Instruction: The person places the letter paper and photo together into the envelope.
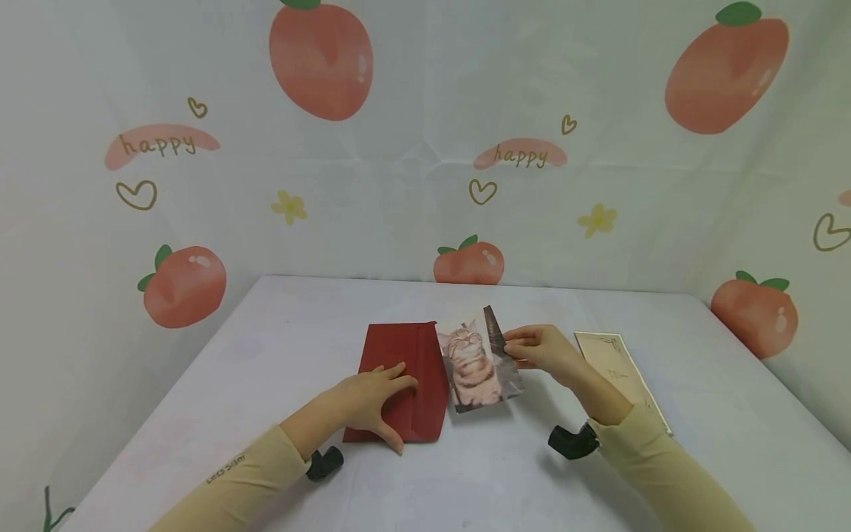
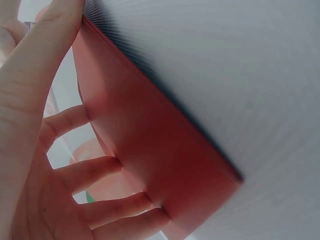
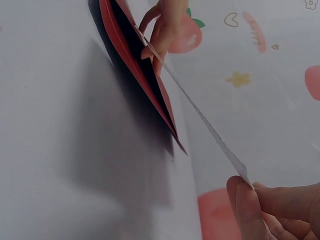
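Nearest you, your left hand [image 1: 372,403] lies flat, fingers straight, pressing the red envelope [image 1: 402,380] onto the white table [image 1: 279,325]. Your right hand [image 1: 541,351] pinches the cat photo [image 1: 473,366] by its right edge, at the envelope's open side. Cream card [image 1: 614,366] lies behind the right wrist. Peach-print backdrop [image 1: 425,148] encloses the table.

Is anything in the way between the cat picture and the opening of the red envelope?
Nothing visible blocks it. The cat picture, pinched by the right hand, has its edge right at the mouth of the red envelope, whose flap stands open. The left hand presses on the envelope, away from the opening.
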`<action>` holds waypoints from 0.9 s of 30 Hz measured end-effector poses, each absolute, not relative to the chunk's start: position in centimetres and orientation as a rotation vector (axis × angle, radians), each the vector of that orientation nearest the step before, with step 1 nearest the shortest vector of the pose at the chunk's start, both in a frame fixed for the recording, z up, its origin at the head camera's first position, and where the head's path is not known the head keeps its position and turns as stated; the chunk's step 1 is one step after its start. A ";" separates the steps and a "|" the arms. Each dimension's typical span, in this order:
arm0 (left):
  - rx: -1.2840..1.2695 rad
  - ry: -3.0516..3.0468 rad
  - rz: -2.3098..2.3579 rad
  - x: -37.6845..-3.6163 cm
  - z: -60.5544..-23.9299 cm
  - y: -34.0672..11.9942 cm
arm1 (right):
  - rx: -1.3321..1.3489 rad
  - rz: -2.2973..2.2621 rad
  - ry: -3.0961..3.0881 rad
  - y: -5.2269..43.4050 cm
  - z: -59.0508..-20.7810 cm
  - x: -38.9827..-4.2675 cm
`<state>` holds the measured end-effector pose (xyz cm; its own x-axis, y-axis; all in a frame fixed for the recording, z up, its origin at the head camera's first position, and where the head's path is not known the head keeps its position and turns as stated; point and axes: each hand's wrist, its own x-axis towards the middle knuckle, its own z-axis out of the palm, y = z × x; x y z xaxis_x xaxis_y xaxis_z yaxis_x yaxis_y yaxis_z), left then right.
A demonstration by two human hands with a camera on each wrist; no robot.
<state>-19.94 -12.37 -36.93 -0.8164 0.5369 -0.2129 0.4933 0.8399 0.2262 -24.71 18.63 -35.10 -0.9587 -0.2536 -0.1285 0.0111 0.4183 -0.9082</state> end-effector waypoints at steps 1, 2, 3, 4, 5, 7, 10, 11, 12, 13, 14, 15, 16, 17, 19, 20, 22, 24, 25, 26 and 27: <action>0.785 2.751 0.233 -19.9 -36.9 -12.4 | -0.210 -1.560 2.427 18.5 -35.1 -24.7; 0.783 2.751 0.232 -19.9 -36.9 -12.4 | -0.216 -1.559 2.427 18.5 -35.1 -24.7; 0.782 2.751 0.230 -19.9 -36.9 -12.3 | -0.214 -1.563 2.423 18.4 -35.2 -24.7; 0.779 2.751 0.229 -19.9 -36.9 -12.3 | -0.215 -1.565 2.420 18.4 -35.2 -24.7; 0.778 2.750 0.227 -19.9 -36.9 -12.3 | -0.217 -1.569 2.417 18.3 -35.2 -24.7; 0.776 2.749 0.224 -20.0 -36.9 -12.3 | -0.221 -1.570 2.412 18.2 -35.3 -24.7; 0.776 2.745 0.225 -20.0 -37.0 -12.3 | -0.229 -1.571 2.403 18.1 -35.5 -24.8; 0.777 2.744 0.226 -20.0 -37.0 -12.4 | -0.233 -1.568 2.401 18.1 -35.5 -24.8; 0.779 2.745 0.227 -20.0 -37.0 -12.4 | -0.236 -1.566 2.399 18.1 -35.6 -24.8; 0.780 2.745 0.228 -20.0 -37.0 -12.4 | -0.240 -1.563 2.398 18.0 -35.6 -24.8; 0.781 2.745 0.229 -20.0 -37.0 -12.4 | -0.241 -1.562 2.398 18.0 -35.7 -24.7; 0.781 2.746 0.228 -20.0 -37.0 -12.4 | -0.243 -1.561 2.398 17.9 -35.7 -24.7; 0.781 2.746 0.227 -20.0 -37.0 -12.3 | -0.247 -1.558 2.398 17.9 -35.7 -24.7; 0.781 2.747 0.226 -20.0 -37.0 -12.3 | -0.251 -1.558 2.397 17.8 -35.8 -24.7; 0.779 2.746 0.227 -20.0 -37.0 -12.3 | -0.251 -1.552 2.401 17.7 -35.8 -24.7; 0.779 2.746 0.227 -20.0 -36.9 -12.3 | -0.251 -1.552 2.400 17.6 -35.8 -24.7; 0.778 2.747 0.230 -19.9 -36.9 -12.3 | -0.251 -1.552 2.396 17.5 -35.9 -24.7; 0.776 2.746 0.231 -19.9 -36.9 -12.3 | -0.250 -1.553 2.392 17.5 -36.0 -24.8; 0.776 2.747 0.229 -19.9 -36.9 -12.3 | -0.256 -1.559 2.386 17.4 -36.1 -24.8; 0.775 2.747 0.229 -19.9 -36.9 -12.3 | -0.260 -1.563 2.382 17.4 -36.1 -24.9; 0.774 2.746 0.230 -19.9 -37.0 -12.3 | -0.264 -1.566 2.379 17.4 -36.2 -24.9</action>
<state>-19.94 -12.32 -36.96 -0.8176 0.5313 -0.2220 0.4869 0.8437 0.2261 -24.91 17.41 -36.22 -0.9440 -0.3027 -0.1316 0.0011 0.3958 -0.9183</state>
